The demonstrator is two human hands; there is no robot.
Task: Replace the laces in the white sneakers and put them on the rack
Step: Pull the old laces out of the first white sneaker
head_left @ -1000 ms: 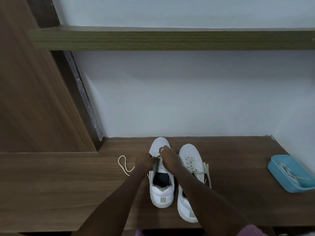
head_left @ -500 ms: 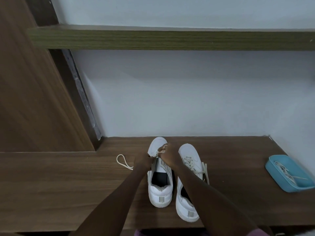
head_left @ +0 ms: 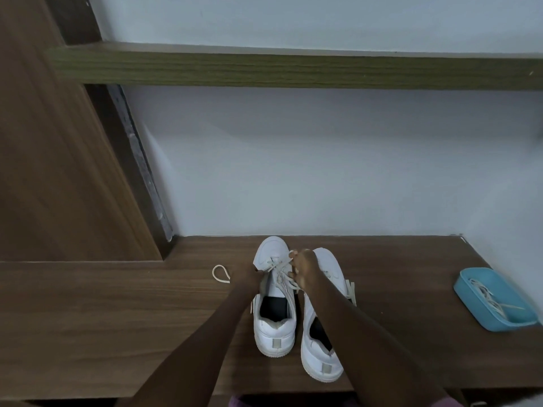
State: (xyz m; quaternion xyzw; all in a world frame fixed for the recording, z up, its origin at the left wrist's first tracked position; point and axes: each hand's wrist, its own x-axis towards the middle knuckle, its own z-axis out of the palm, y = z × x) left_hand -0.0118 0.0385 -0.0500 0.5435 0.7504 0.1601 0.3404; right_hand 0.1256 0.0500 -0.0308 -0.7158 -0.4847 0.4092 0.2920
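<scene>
We are threading the lace [head_left: 281, 268] through the front eyelets of the sneaker [head_left: 274, 333], which lies under both hands on the table [head_left: 117, 318]. The right hand [head_left: 305, 267] has its fingers [head_left: 294, 255] curled, pinching the lace over the tongue. The left hand [head_left: 246, 279] sits against the shoe's side, and we cannot tell whether its fingers grip the lace or only steady the shoe. To do this well, we judge, we should keep the shoe braced, pull each crossing flat, and watch the loose lace end [head_left: 220, 274] just left of the left fingers so both ends finish even. The second sneaker [head_left: 321, 356] stands just right of the right fingers.
</scene>
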